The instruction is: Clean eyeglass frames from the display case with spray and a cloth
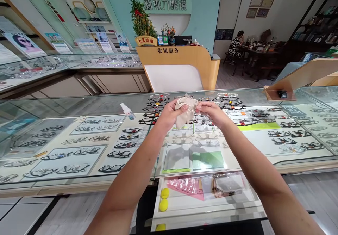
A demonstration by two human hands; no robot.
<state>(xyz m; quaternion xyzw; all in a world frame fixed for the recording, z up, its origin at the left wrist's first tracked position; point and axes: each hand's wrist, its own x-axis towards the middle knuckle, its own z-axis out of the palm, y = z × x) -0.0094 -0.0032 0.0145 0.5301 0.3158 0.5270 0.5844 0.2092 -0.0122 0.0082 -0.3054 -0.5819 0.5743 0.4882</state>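
Observation:
My left hand (169, 116) is closed on a beige cleaning cloth (183, 114), held up above the glass counter. The cloth is bunched around part of a pair of clear-framed glasses (204, 116), whose lenses are mostly hidden. Fingers of my right hand (214, 113) pinch the glasses on the right side. A small white spray bottle (127, 111) is on the counter to the left of my hands. Dark-framed glasses (151, 115) with small coloured tags lie in rows on both sides of my hands.
The glass display counter (148, 171) shows several eyeglasses on its shelf. Below it, a pulled-out drawer (182, 210) holds yellow round cases (163, 204) and pink packets (186, 186). A wooden stand (281, 94) sits at the right. Behind are a cashier desk (174, 57) and a seated person (236, 48).

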